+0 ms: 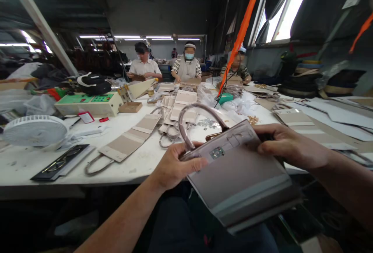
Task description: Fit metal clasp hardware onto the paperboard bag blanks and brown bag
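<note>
Nearer the person than the pile (pixel 183 107), the bag (pixel 241 183) was held up in both hands, tilted, its face with the small metal plate (pixel 217 152) toward the person. The step in hand looked like holding and handling the bag at its top end. The left hand (pixel 177 167) was partly closed on the corner beside one foot of the handle (pixel 181 125), thumb flat on the face and fingers mostly hidden behind. The right hand (pixel 284 146) was also partly closed, gripping the other upper side, thumb in front and fingers behind. The handle arched up from the top edge, in front of the pile as the camera saw it. The lower end hung unsupported and its layers looked slightly parted, so any shift of grip seemed to call for one hand to keep the layers together while the other moved, without bending the handle. Silver bits (pixel 206 123) lay just right of the pile, with gold bits (pixel 253 120) farther right. Left of the pile, a flat piece (pixel 131 138) with a loop rested on the table (pixel 140 163). Beyond the pile, three co-workers (pixel 186 66) were at the far side.
</note>
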Demonstrator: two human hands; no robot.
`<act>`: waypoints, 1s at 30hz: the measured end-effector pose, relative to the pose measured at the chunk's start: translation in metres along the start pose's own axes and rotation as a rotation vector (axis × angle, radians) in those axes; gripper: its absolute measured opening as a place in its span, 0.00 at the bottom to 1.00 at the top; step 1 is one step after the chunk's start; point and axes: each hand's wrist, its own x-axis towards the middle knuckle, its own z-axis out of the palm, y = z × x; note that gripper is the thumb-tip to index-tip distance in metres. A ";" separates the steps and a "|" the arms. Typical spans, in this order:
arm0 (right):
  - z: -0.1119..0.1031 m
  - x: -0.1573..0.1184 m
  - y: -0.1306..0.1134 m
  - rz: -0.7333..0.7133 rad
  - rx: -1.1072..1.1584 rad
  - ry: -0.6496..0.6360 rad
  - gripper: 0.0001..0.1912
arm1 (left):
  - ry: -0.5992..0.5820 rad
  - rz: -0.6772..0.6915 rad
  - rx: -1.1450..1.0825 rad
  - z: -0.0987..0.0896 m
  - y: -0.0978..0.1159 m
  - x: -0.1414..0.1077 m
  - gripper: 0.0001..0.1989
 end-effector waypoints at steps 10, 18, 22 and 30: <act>0.041 0.049 0.089 0.328 0.522 -0.350 0.41 | 0.116 -0.302 -0.063 0.021 -0.127 -0.063 0.22; 0.040 0.109 0.135 0.486 0.260 -0.358 0.42 | -0.055 -0.602 -0.683 0.007 -0.156 -0.050 0.28; 0.033 0.145 0.135 0.447 -0.024 -0.383 0.37 | 0.070 -0.610 -0.621 0.009 -0.171 -0.029 0.28; 0.041 0.184 0.158 0.143 -0.330 -0.358 0.29 | 0.382 -0.613 -0.638 0.029 -0.194 -0.017 0.24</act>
